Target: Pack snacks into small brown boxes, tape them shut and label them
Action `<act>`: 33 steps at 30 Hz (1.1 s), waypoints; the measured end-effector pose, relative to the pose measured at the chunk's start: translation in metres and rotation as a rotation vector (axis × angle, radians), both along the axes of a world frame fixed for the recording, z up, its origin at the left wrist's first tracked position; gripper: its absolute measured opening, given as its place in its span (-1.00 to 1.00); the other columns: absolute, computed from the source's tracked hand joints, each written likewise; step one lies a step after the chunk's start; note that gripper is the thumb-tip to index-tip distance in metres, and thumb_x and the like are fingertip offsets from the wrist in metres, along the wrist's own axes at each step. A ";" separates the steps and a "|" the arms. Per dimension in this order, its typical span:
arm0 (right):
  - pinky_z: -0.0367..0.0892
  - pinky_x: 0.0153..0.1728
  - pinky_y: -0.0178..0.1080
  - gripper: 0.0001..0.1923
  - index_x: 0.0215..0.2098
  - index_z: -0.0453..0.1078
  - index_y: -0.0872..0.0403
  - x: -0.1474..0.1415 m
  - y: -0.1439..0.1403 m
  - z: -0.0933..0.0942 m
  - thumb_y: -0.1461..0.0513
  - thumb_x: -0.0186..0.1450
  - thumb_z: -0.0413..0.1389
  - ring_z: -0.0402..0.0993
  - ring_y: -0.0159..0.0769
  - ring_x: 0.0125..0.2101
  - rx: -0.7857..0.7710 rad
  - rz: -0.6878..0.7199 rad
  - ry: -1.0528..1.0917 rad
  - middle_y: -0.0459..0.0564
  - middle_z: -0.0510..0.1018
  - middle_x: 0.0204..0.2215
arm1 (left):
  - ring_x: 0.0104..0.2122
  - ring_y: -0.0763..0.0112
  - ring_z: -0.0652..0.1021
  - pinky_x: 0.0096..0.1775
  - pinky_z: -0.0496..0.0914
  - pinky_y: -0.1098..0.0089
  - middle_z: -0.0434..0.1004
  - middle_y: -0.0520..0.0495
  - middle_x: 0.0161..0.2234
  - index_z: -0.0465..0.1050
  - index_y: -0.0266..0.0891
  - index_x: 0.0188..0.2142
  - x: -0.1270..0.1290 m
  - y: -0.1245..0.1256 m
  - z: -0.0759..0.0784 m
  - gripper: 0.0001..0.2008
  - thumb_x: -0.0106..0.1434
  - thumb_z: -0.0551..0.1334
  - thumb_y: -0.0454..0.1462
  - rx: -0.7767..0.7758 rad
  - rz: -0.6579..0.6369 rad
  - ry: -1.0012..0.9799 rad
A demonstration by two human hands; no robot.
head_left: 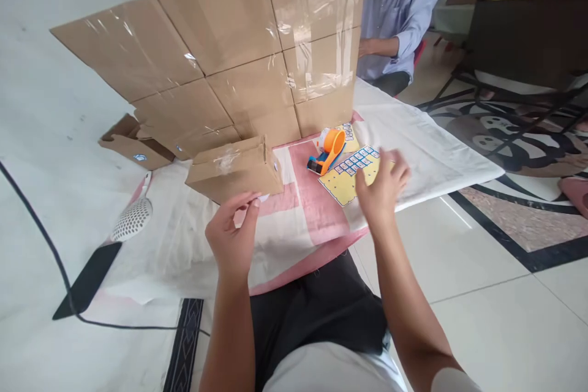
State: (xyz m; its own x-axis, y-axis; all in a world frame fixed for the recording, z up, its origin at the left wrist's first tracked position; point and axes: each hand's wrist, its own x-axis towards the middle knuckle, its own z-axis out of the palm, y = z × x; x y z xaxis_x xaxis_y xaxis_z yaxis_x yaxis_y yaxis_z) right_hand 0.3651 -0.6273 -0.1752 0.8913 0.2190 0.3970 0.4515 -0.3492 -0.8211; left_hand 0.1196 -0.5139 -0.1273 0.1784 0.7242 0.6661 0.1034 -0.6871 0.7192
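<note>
My left hand (235, 226) pinches a small white sticker (263, 198) between thumb and forefinger, just in front of a closed cardboard box (229, 174) with clear tape on its top. My right hand (382, 187) is over the right edge of a yellow sheet (340, 187) printed with rows of blue-edged labels. Its fingers are apart and slightly blurred, with nothing seen in them. Behind that sheet stands an orange and blue tape dispenser (329, 150), which partly covers another yellow label sheet (350, 135).
A tall wall of taped cardboard (243, 67) stands across the table's back. At left are an open cardboard box (138, 150), a white slotted spoon (133, 219), a black flat object (87, 282) and a black cable (43, 229). A person (404, 18) sits beyond the table.
</note>
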 end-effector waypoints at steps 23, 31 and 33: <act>0.14 -0.35 -0.30 -0.80 -0.45 0.36 0.09 -0.015 0.168 0.005 0.33 0.33 0.01 0.27 -0.38 -0.45 -0.122 1.107 0.221 -0.18 0.35 -0.54 | 0.33 0.17 0.36 0.25 0.34 0.07 0.22 -0.35 0.38 0.07 -0.25 0.40 -0.038 0.156 -0.028 -0.29 0.33 0.25 -0.17 -0.299 0.298 -0.059; 0.01 0.35 0.14 -0.13 0.47 0.00 0.06 -0.006 0.170 -0.012 0.05 0.31 0.23 0.03 0.09 0.40 -0.138 1.170 0.152 0.26 0.09 0.44 | 0.23 0.20 0.45 -0.07 0.51 0.29 0.33 -0.14 0.32 0.22 -0.06 0.30 -0.026 0.177 -0.041 -0.45 0.32 0.09 -0.15 -0.489 0.198 -0.116; -0.05 0.41 0.05 0.04 0.54 -0.21 -0.01 -0.005 0.170 -0.016 0.02 0.30 0.26 -0.09 -0.01 0.47 -0.087 1.384 0.205 0.16 -0.05 0.51 | 0.19 0.20 0.49 -0.07 0.51 0.28 0.39 -0.10 0.27 0.28 -0.06 0.23 -0.026 0.182 -0.042 -0.50 0.30 0.04 -0.16 -0.512 0.171 -0.129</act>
